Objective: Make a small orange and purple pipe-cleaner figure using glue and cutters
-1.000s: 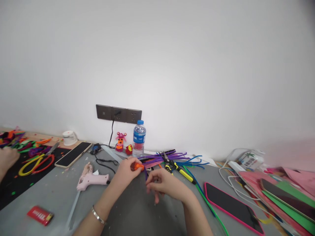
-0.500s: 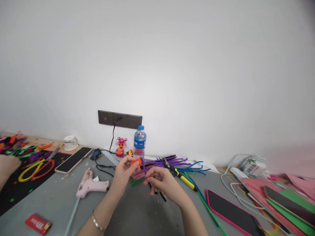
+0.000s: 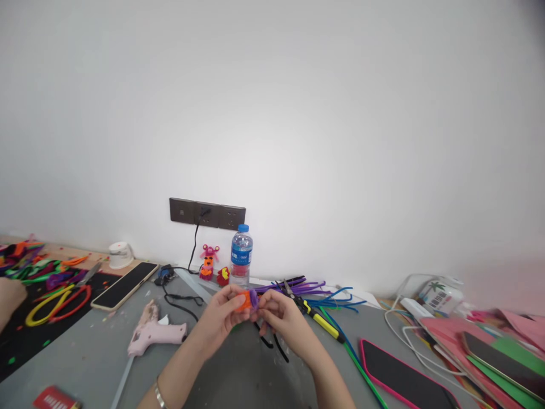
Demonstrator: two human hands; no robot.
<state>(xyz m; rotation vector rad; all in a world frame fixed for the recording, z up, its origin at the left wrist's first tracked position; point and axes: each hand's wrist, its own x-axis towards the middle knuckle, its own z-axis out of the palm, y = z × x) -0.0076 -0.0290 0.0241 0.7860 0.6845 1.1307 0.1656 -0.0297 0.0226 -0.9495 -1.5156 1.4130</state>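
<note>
My left hand [image 3: 215, 321] is closed on a small orange pipe-cleaner piece [image 3: 243, 303]. Purple pipe cleaner [image 3: 254, 299] wraps around the right end of that piece. The fingers of my right hand [image 3: 283, 315] pinch at the purple part; its loose end is hidden by them. Two black pipe-cleaner ends [image 3: 281, 347] stick out below my right hand, and I cannot tell whether they are held or lying on the table. Behind my hands stand a water bottle [image 3: 241, 255] and a pink and orange pipe-cleaner figure [image 3: 208, 264].
A pink glue gun [image 3: 155, 335] and a phone [image 3: 125, 286] lie left; a red lighter [image 3: 55, 399] is in front. Yellow-handled pliers [image 3: 326, 325] rest beside purple and blue pipe cleaners [image 3: 336, 301]. A pink-edged phone [image 3: 404, 375] lies right. Another person's hand [image 3: 11, 298] shows far left.
The purple pipe cleaner stood up from the orange piece before; now it curls around its end. My right hand has come closer to my left. The view has shifted slightly.
</note>
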